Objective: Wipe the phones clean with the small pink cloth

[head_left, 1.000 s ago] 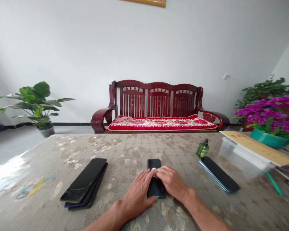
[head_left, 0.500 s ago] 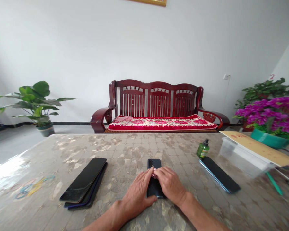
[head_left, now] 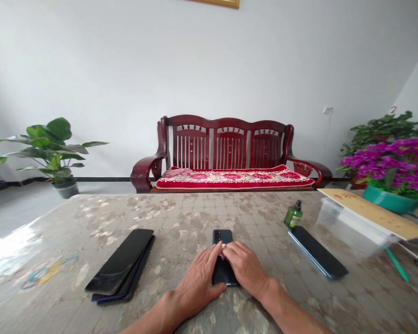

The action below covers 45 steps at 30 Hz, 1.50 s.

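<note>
A dark phone (head_left: 223, 235) lies back up on the patterned table (head_left: 181, 218), its camera strip at the upper left. My left hand (head_left: 200, 278) rests along its left side, with the thumb over the lower part. From the right, my right hand (head_left: 245, 266) bends its fingers over the middle of the phone. Between the fingertips of both hands shows a small pink piece (head_left: 223, 250), mostly hidden.
Stacked dark phones (head_left: 121, 264) lie at left, near coloured bands (head_left: 45, 272). On the right are another phone stack (head_left: 316, 253), a green bottle (head_left: 293, 215), a clear box (head_left: 355, 227) under a board, a green stick (head_left: 397, 265) and a flower pot (head_left: 392, 199).
</note>
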Tool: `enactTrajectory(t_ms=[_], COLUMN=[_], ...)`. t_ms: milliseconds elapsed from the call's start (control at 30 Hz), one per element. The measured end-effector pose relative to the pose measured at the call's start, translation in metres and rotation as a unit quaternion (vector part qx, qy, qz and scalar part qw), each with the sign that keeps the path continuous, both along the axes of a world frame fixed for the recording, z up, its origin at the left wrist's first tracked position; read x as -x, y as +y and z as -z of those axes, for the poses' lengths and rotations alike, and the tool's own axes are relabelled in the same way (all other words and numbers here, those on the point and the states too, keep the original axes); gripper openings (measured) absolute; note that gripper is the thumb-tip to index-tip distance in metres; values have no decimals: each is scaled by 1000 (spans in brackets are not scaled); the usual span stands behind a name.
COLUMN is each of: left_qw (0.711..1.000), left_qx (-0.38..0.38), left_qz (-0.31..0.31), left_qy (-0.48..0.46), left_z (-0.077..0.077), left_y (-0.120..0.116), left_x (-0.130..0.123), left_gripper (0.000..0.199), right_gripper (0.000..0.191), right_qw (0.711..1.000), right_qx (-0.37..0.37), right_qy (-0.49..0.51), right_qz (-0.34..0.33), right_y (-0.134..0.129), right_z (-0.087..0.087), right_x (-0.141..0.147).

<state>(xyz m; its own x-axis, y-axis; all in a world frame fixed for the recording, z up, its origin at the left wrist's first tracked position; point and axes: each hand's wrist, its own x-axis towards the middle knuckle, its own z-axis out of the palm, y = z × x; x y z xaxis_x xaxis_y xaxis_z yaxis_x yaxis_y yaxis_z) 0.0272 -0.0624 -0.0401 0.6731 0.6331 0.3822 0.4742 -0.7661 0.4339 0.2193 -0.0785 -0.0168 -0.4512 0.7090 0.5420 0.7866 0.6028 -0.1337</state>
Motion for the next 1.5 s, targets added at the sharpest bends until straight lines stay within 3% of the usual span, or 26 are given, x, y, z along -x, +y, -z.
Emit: enactTrajectory(t_ms=[533,1067,1500], left_qw=[999,998,999], left_qx=[-4,6,-18], left_qz=[-15,-12,-12], left_qy=[43,66,47], left_z=[-1,-10,-4], left_y=[-3,-6,-6], left_x=[-1,-1,-2], left_gripper=[86,79,77], right_gripper=[29,12,18], right_qw=[998,1000,998], right_qx=[56,3,12], right_qy=[39,-13,-57], right_qz=[-3,10,38], right_y=[-6,-6,7], right_z=[-2,-9,1], right_x=[-9,-9,-6])
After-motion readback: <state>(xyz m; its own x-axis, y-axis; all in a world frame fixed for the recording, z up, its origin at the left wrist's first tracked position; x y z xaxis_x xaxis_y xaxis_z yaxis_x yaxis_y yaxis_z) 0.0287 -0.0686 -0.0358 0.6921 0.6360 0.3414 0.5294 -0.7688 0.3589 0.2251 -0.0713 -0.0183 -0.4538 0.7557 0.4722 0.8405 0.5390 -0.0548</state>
